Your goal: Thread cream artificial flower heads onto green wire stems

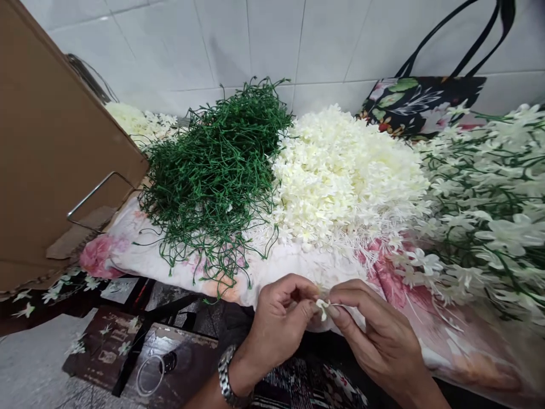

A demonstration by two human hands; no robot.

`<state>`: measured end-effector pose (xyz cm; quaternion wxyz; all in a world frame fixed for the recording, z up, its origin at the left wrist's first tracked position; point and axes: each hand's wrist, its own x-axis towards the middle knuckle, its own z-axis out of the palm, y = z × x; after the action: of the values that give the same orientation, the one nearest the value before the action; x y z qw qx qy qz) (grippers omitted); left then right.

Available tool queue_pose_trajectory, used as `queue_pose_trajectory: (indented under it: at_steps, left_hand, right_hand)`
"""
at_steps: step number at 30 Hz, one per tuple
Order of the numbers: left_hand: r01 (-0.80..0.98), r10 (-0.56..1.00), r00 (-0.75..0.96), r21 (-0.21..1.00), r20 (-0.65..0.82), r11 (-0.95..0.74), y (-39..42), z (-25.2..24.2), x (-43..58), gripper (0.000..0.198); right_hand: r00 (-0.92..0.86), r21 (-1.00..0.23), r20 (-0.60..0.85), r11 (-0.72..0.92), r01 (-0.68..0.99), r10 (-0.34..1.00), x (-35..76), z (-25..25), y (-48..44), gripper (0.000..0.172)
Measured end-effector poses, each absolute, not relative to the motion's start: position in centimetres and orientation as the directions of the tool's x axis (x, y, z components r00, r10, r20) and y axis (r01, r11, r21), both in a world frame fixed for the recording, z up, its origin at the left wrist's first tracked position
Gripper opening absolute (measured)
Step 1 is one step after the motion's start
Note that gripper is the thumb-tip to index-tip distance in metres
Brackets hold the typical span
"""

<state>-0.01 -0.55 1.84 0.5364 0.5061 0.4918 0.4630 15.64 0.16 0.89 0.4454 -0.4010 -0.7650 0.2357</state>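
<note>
My left hand [279,321] and my right hand [377,329] meet at the near edge of a floral cloth [179,264]. Both pinch one small white artificial flower [323,307] between thumb and fingertips. A metal watch [227,379] sits on my left wrist. Just beyond the hands lies a heap of loose white flower heads [344,179]. To its left is a tangled pile of green plastic stems [215,170].
Assembled white flowers on green stems [489,210] lie at the right. A flowered tote bag [419,102] leans on the tiled wall. A cardboard sheet [51,142] stands at the left. More white flowers [136,122] lie behind it. Stray blossoms dot the floor [46,295].
</note>
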Motion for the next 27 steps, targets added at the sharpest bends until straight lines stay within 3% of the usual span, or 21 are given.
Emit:
queue_pose_trajectory:
  at_steps: [1,2,4,7,9,13,20,27]
  left_hand:
    - [0.211,0.996,0.068,0.975,0.060,-0.073,-0.4,1.9,-0.5,0.012]
    - [0.433,0.978,0.061,0.877,0.201,-0.208,-0.1,2.0,-1.1,0.017]
    - [0.800,0.924,0.073,0.531,0.375,-0.279,0.6,2.0,-2.2,0.022]
    - [0.982,0.928,0.109,0.107,0.356,-0.156,1.9,1.8,-3.3,0.016]
    - [0.992,0.936,0.116,0.005,0.332,-0.124,2.5,1.6,-3.5,0.015]
    - [0.991,0.922,0.097,0.051,0.376,-0.125,2.6,1.2,-3.5,0.019]
    - [0.930,0.881,0.023,0.314,0.473,-0.193,1.8,1.9,-3.2,0.023]
    - [0.640,0.892,-0.103,0.716,0.441,-0.279,1.6,2.7,-4.3,0.017]
  right_hand:
    - [-0.265,-0.706,0.500,0.565,0.427,0.825,15.8,0.9,0.2,0.009]
    - [-0.242,-0.689,0.515,0.565,0.453,0.822,16.1,0.8,0.4,0.007]
    - [-0.197,-0.654,0.547,0.562,0.506,0.814,16.5,0.7,0.8,0.006]
    - [-0.183,-0.616,0.583,0.577,0.536,0.792,16.7,0.7,1.4,0.005]
    - [-0.199,-0.602,0.599,0.600,0.527,0.776,16.6,0.6,1.6,0.005]
    - [-0.210,-0.592,0.617,0.623,0.510,0.759,16.5,0.3,1.8,0.005]
    - [-0.198,-0.614,0.615,0.621,0.488,0.763,16.6,0.0,1.9,0.006]
    - [-0.202,-0.620,0.604,0.614,0.488,0.771,16.6,-0.2,1.8,0.006]
